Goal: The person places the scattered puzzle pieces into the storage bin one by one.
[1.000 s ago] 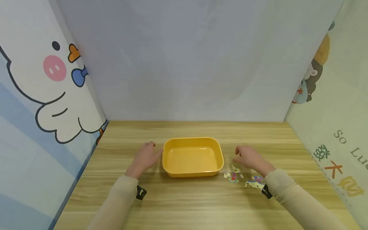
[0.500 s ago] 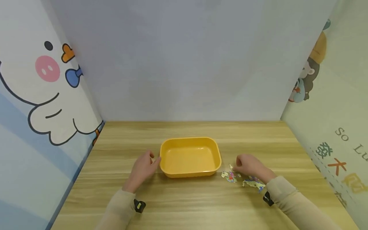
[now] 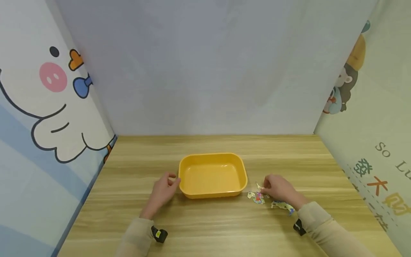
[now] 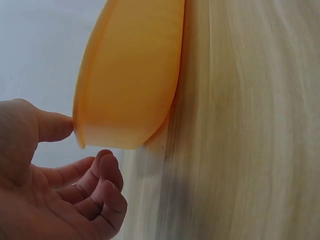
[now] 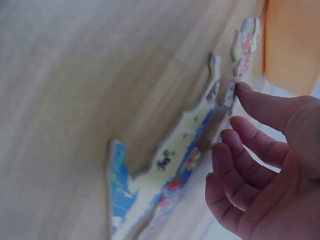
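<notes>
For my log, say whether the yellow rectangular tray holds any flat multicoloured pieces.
No, the tray looks bare; the pieces lie on the wood-grained table.

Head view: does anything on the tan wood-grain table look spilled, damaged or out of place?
Nothing looks clearly spilled or damaged. The only untidy spot: thin, irregular multicoloured pieces lying loose on the table, right of the glossy yellow rectangular tray, at odd angles. They may simply be the work in hand.

The tray (image 3: 212, 180) is glossy plastic, the table (image 3: 205, 228) wood-grained — the blurred pieces (image 5: 175, 145) perhaps card.
</notes>
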Demonstrator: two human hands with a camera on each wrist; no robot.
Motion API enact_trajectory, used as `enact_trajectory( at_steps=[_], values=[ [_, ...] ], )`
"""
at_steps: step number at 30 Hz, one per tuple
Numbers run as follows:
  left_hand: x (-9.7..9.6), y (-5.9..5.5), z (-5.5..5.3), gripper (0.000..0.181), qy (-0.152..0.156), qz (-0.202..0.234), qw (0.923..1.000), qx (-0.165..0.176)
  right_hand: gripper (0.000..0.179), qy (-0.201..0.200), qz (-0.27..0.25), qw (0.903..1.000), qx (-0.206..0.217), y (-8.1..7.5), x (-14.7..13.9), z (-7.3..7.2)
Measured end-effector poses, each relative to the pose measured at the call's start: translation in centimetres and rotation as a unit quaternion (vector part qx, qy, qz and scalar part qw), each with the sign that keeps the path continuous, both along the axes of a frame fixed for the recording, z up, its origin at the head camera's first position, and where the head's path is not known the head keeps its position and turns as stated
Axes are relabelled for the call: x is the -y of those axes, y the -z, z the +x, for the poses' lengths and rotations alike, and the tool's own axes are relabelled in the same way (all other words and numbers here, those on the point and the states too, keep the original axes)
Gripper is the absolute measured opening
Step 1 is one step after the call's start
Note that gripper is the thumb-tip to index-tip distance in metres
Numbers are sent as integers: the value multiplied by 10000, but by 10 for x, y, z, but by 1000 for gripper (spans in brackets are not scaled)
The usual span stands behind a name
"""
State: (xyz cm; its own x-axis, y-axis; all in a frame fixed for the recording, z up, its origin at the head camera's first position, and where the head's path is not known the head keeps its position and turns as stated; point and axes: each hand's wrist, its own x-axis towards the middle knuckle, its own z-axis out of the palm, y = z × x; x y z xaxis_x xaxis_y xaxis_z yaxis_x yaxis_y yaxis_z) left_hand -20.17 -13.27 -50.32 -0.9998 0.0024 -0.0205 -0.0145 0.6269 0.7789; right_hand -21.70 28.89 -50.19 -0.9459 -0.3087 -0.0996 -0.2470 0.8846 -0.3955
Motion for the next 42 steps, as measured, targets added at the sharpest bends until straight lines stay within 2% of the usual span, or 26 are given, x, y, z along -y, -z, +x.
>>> enact_trajectory(
  at_steps=[4,12,20,26,31,35,39,42],
  values=[
    [-4,5,0,37,-91,79,9999,-117,19,-69,-292,9995,-91,5,-1,0],
    [-12,7,-5,32,-108,174,9975,-675,19,115,-754,9971,-2,8,-2,1],
    [-14,6,-2,32,-179,307,9967,-724,19,146,-1126,9935,-32,7,-3,1],
    [-16,4,-1,32,-205,337,9967,-707,8,133,-1797,9831,322,5,-9,-2],
    [-20,2,-2,32,-126,368,9968,-692,5,348,-2223,9726,581,-3,-14,-7],
    [-21,3,-3,33,-127,405,9970,-651,9,301,-2638,9606,826,-12,-12,-14],
    [-20,3,-4,33,-144,392,9969,-666,11,164,-2593,9632,687,-23,-6,-23],
    [-20,3,-4,33,-143,381,9971,-651,12,132,-2432,9695,265,-33,1,-28]
  ],
)
